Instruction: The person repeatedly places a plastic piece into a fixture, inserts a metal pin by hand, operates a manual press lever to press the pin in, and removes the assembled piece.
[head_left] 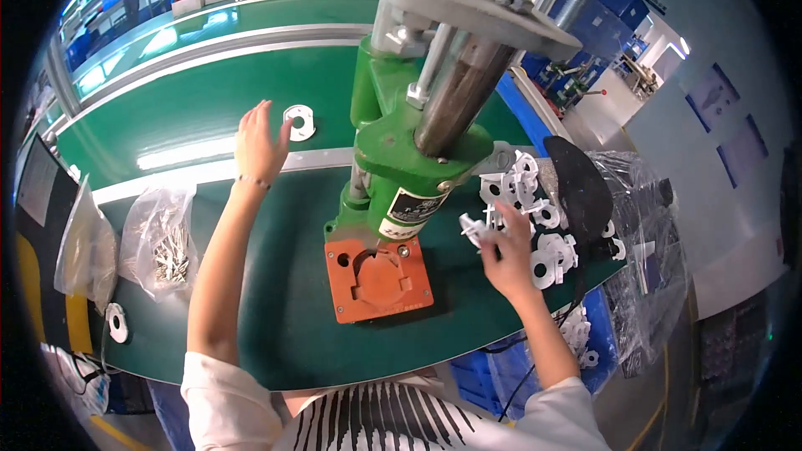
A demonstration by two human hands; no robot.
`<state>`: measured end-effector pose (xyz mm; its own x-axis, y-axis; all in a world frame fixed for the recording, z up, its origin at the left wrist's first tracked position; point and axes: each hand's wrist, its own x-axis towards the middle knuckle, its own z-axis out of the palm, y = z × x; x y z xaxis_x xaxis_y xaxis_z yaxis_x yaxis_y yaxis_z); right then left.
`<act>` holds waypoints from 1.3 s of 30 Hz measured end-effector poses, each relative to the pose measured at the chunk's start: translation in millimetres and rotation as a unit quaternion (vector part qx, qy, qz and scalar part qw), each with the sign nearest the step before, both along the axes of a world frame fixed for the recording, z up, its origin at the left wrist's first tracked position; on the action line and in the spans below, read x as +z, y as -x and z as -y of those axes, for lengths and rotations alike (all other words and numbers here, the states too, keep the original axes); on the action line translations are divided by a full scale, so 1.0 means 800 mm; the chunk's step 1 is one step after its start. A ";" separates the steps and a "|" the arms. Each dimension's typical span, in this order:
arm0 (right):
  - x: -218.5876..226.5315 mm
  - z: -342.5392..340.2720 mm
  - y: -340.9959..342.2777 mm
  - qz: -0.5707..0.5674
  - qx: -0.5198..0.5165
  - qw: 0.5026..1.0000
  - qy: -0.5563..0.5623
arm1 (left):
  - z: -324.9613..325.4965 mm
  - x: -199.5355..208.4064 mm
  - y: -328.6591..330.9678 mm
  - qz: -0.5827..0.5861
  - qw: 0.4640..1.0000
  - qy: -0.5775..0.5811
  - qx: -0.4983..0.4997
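My left hand point(261, 148) reaches over the green belt with its fingers stretched out and nothing in them. Just right of its fingertips, a white ring-shaped plastic part point(307, 131) lies flat on the belt. My right hand point(510, 257) pinches a white plastic part point(470, 228), slightly blurred, above the bench on the right. Several similar white parts point(545, 270) lie in a loose pile beside and beyond that hand. Between my hands stands a green press point(401, 169) with an orange fixture block point(387, 311) at its foot; the round recess in the block shows.
Clear bags, one with small metal pins point(171, 259), sit at the left of the bench. A single white ring part point(118, 323) lies by the left edge. Crumpled plastic film point(643, 242) and a black item point(576, 186) border the right side. Blue crates stand below.
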<state>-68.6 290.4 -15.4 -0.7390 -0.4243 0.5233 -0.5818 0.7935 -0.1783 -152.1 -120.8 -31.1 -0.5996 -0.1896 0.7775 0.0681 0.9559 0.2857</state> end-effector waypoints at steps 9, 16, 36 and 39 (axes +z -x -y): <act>0.038 0.051 -0.016 0.568 0.123 0.739 0.341 | -0.140 0.089 -0.217 0.216 0.898 -0.165 -0.348; 0.047 0.118 -0.013 0.537 0.168 0.774 0.289 | -0.157 0.062 -0.205 0.269 0.828 -0.250 -0.424; 0.023 0.133 -0.027 0.141 0.328 0.934 0.013 | -0.141 0.058 -0.239 0.131 0.970 -0.031 -0.202; 0.020 0.123 -0.024 0.181 0.354 0.917 -0.035 | -0.100 0.046 -0.243 0.102 0.981 -0.047 -0.156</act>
